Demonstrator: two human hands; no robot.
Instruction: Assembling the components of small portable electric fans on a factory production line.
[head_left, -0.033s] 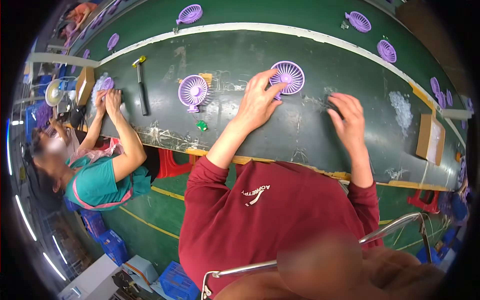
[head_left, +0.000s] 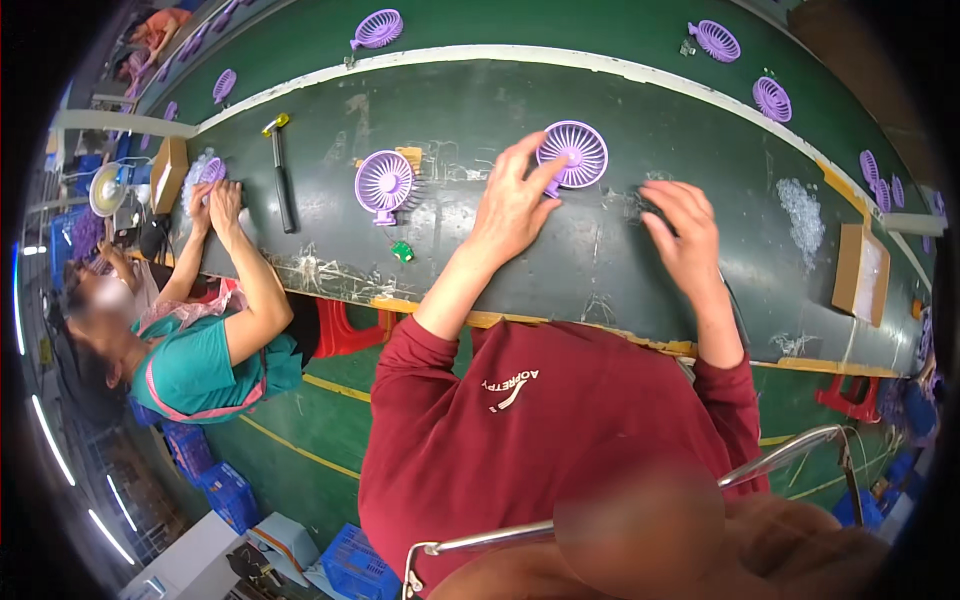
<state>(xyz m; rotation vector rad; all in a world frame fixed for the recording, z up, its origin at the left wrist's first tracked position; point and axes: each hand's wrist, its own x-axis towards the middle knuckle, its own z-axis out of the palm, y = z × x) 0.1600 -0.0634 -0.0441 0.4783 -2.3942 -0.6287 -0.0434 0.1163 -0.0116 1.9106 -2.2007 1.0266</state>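
Observation:
A purple fan head [head_left: 590, 150] with a round slatted grille lies on the dark workbench ahead of me. My left hand [head_left: 508, 208] grips it at its lower left edge, thumb and fingers closed about the short neck, which is partly hidden. To the right of the fan, my right hand [head_left: 688, 238] hovers low over the bench, its fingers slightly bent and apart, with nothing visible in them. A second purple fan head [head_left: 384, 180] lies to the left, its stubby neck toward me. Just below that one is a small green circuit board [head_left: 402, 251].
A yellow-headed hammer [head_left: 281, 175] lies further left, near a co-worker's hands [head_left: 218, 205] holding a purple part. On the right are a pile of small clear pieces [head_left: 801, 218] and an open cardboard box [head_left: 861, 275]. Purple fan heads [head_left: 714, 41] sit beyond the white rail.
My right hand has shifted slightly left, toward the fan head, with its fingers a little higher. My left hand and the fan head it grips have stayed almost still.

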